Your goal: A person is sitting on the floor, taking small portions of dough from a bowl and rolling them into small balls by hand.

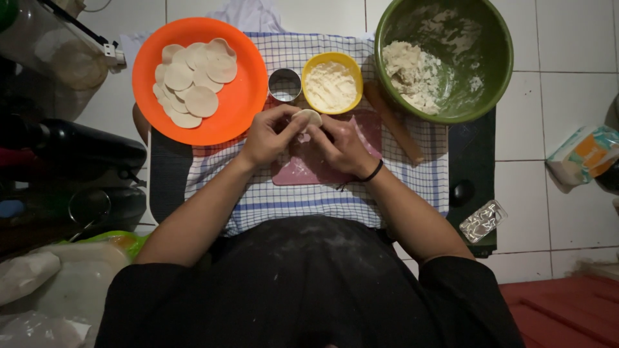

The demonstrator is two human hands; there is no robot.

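Observation:
My left hand (pixel 271 135) and my right hand (pixel 342 145) meet over a pink cutting board (pixel 293 171). Together they pinch a small round piece of pale dough (pixel 308 118) between the fingertips. An orange plate (pixel 242 96) with several flat dough discs (pixel 193 80) lies at the upper left. Just beyond my hands stand a round metal cutter (pixel 284 85) and a yellow bowl of flour (pixel 331 82). A green bowl (pixel 490 64) at the upper right holds a lump of dough (pixel 409 74).
A blue checked cloth (pixel 290 200) covers the low dark table. A wooden rolling pin (pixel 393 122) lies beside the green bowl. Plastic bags (pixel 39 283) and dark kitchen gear (pixel 71 148) crowd the left. A packet (pixel 583 154) and a clear wrapper (pixel 482 221) rest on the white tiled floor at the right.

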